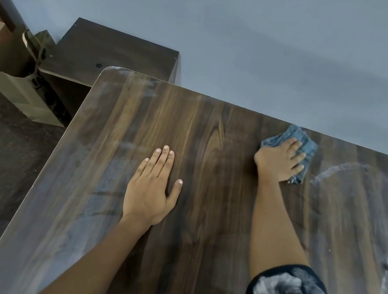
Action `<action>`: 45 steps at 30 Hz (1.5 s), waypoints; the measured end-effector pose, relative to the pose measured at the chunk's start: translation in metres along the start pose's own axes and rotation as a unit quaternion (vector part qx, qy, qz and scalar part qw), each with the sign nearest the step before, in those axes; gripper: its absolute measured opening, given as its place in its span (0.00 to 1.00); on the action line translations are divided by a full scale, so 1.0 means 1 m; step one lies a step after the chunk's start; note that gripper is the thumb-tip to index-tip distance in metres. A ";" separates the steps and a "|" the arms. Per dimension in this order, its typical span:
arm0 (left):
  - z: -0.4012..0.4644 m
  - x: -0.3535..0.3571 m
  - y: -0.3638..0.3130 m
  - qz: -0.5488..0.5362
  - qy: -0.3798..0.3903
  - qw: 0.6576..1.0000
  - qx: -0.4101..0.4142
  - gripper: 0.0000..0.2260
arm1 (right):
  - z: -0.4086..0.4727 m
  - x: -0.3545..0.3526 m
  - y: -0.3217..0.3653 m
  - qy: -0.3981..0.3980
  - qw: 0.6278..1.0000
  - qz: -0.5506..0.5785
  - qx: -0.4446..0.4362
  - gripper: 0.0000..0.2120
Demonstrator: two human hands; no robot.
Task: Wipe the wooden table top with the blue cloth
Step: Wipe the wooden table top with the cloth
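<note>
Head view showed your right hand (280, 159) spread flat on the blue cloth (302, 142), fingers splayed and pressing down rather than curled around it, so the cloth was pinned under your palm and not gripped in a fist. The cloth sat bunched near the far edge of the wooden surface (204, 200), towards the right of the middle, with folds showing past your fingertips and a corner poking out below your little finger. Your left hand (152, 186) lay open and empty, palm down, fingers together, on the surface nearer to you and well apart from the cloth; it looked to be bracing you as you leaned in. I judged the cloth to be light, soft and limp: it would crumple and ride up under a push, so a broad flat palm over its middle suited it better than a pinch at one corner, which would only drag a tail behind. The surface looked smooth and hard, so the cloth should have slid easily, perhaps too easily if you eased off the pressure. A pale dusty arc (339, 170) lay just to the right of the cloth, and a whitish haze (126, 83) near the far left corner, so by my reading much wiping was left. Beyond the left edge stood a dark cabinet (115, 55) and a paper bag (16, 87).
</note>
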State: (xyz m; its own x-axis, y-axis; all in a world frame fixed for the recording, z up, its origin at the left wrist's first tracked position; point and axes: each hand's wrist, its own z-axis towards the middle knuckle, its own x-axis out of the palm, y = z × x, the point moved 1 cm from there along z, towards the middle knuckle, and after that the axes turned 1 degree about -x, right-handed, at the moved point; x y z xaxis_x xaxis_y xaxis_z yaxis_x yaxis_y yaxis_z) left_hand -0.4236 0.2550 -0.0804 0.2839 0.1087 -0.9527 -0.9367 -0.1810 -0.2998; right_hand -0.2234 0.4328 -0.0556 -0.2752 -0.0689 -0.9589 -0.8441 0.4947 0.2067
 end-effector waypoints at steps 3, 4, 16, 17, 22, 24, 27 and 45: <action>-0.001 -0.001 -0.001 0.003 0.000 1.000 -0.001 0.29 | -0.029 0.010 0.048 0.004 0.995 -0.022 -0.093 0.32; -0.002 -0.001 -0.002 0.003 0.001 1.000 -0.003 0.29 | -0.044 0.016 0.072 0.008 0.986 -0.035 -0.165 0.32; -0.003 -0.002 0.001 -0.020 -0.006 1.000 0.009 0.31 | -0.020 0.007 0.092 0.087 0.931 -0.027 -0.353 0.27; -0.004 -0.002 0.001 -0.019 -0.003 1.000 0.009 0.31 | -0.001 -0.003 0.065 0.070 0.953 -0.015 -0.294 0.29; -0.004 -0.001 -0.002 -0.011 -0.009 1.000 -0.003 0.30 | 0.045 -0.038 -0.022 0.085 0.993 -0.005 -0.078 0.31; -0.005 0.000 -0.002 -0.007 -0.011 1.000 -0.002 0.30 | 0.038 -0.033 -0.010 0.083 0.995 -0.009 -0.058 0.31; -0.006 0.001 -0.002 -0.006 -0.012 1.000 0.002 0.30 | -0.001 -0.009 0.044 0.062 0.987 -0.024 -0.148 0.30; -0.009 -0.003 -0.002 -0.035 -0.015 0.998 -0.045 0.22 | -0.027 -0.022 -0.083 0.019 0.996 -0.032 -0.077 0.32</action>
State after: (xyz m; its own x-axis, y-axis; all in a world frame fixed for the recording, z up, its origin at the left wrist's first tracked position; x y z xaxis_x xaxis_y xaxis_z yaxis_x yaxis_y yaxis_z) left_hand -0.4208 0.2459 -0.0770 0.3409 0.1539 -0.9274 -0.8921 -0.2584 -0.3707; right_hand -0.1599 0.3701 -0.0468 -0.2340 -0.1306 -0.9634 -0.9200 0.3502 0.1760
